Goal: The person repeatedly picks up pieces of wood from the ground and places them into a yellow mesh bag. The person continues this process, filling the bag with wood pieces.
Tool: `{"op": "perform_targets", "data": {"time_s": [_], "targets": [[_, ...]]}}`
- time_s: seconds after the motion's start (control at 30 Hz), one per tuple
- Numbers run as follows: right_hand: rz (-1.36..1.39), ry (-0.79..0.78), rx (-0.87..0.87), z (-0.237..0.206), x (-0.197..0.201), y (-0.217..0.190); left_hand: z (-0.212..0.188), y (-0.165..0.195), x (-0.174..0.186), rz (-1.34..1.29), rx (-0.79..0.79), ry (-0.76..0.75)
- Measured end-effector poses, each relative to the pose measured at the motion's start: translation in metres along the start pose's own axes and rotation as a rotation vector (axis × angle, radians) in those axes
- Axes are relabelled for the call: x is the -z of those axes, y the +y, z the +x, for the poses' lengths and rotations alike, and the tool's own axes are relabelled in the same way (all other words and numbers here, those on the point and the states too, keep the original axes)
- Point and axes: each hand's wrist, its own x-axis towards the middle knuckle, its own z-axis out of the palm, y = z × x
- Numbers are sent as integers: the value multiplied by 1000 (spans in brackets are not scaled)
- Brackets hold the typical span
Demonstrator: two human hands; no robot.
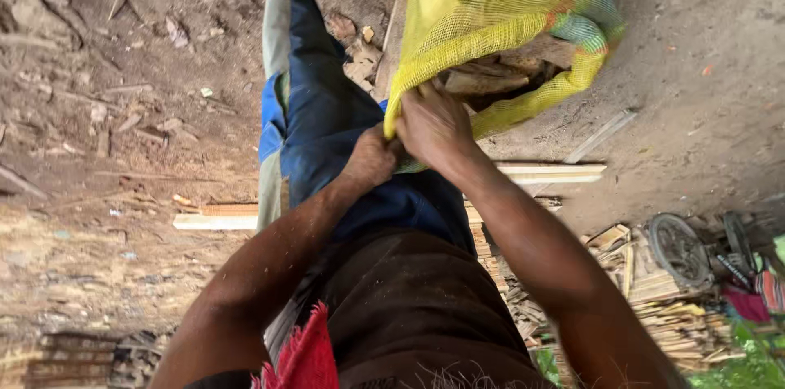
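- Soft, even daylight, no hard shadows on the dirt ground (123, 45).
- Yellow mesh sack (491, 4) at one o'clock glows brightest.
- Slight blur at four o'clock, over the wood scraps (654, 307).

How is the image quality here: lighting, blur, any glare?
Head view: soft, even daylight, no glare or hard shadows; the yellow mesh sack and both the left hand and right hand look sharp; the arms at the bottom stretch from wide-angle distortion.

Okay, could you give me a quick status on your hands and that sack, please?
Both hands, left and right, grip the yellow mesh sack at its rim. Wood pieces inside. Nothing blocking.
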Motion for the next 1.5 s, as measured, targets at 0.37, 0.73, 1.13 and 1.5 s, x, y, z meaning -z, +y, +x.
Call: {"op": "perform_targets", "data": {"time_s": [0.37, 0.73, 1.13, 1.5], "targets": [[259, 328, 143, -72, -36, 16, -2, 0, 3, 264, -309, -99], [228, 532, 23, -83, -75, 91, -3, 9, 3, 52, -226, -40], [500, 589, 41, -81, -71, 67, -7, 13, 10, 177, -130, -40], [358, 817, 123, -119, -43, 59, -8, 24, 12, 212, 41, -55]]}}
